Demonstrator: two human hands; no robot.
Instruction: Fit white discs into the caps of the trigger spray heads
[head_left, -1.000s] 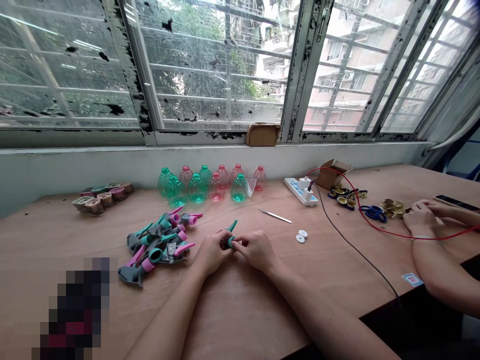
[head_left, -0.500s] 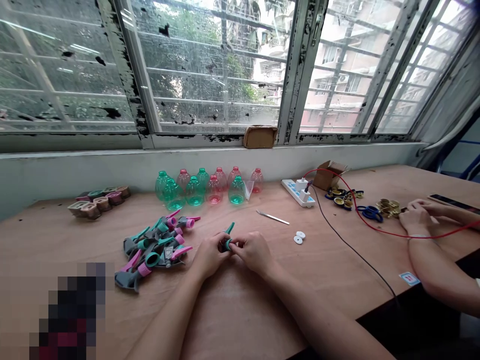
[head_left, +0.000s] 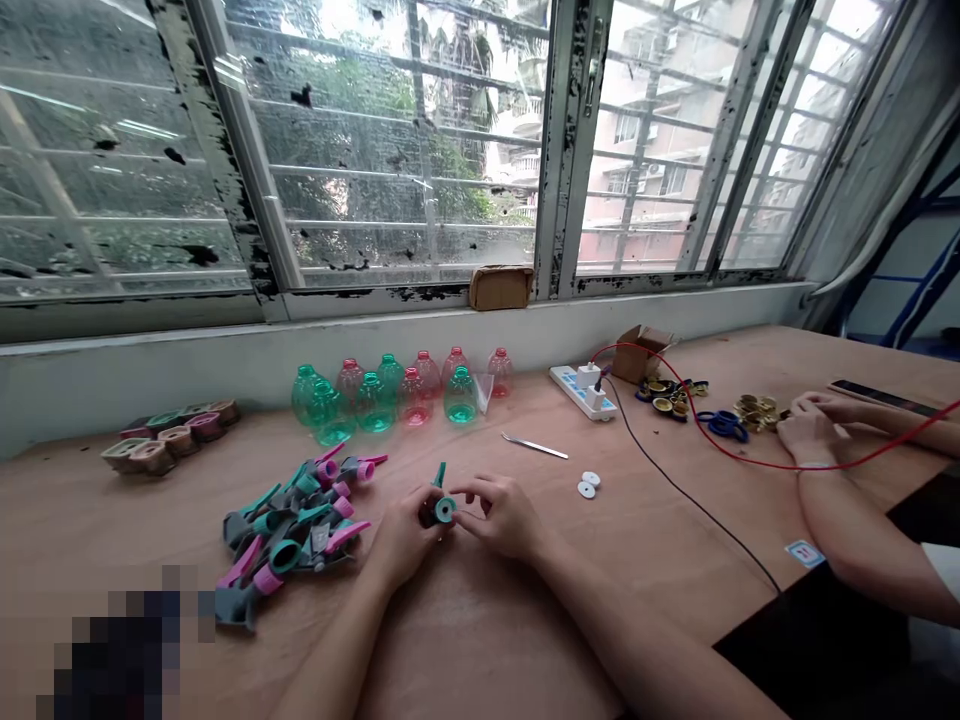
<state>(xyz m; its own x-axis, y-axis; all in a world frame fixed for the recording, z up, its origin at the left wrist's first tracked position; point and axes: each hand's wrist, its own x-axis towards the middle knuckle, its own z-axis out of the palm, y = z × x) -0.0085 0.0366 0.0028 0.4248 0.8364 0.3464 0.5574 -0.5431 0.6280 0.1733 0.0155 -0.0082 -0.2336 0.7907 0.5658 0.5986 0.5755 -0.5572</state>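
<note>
My left hand [head_left: 411, 532] is closed around a spray bottle trigger head whose green collar [head_left: 445, 510] faces me, with a white disc inside it. A green trigger [head_left: 440, 474] sticks up above my fingers; the rest of the head is mostly hidden. My right hand [head_left: 501, 515] is just right of the collar, thumb and fingers apart, holding nothing I can see; whether a fingertip touches the rim I cannot tell. Left of my hands lies a pile of grey, green and pink trigger heads [head_left: 300, 515]. Loose white discs [head_left: 589, 485] lie to the right, near tweezers [head_left: 535, 446].
Green and pink clear bottles [head_left: 375, 403] stand along the wall. At the left is a group of small coloured tubs [head_left: 169, 435]. A power strip [head_left: 583, 393] with cables sits right of centre. Another person's hands [head_left: 814, 430] work by brass-coloured parts [head_left: 756, 412] and blue scissors [head_left: 723, 426].
My right hand's fingers have come off the collar and spread. The collar has turned to face me, showing the white disc inside. The camera view has shifted slightly.
</note>
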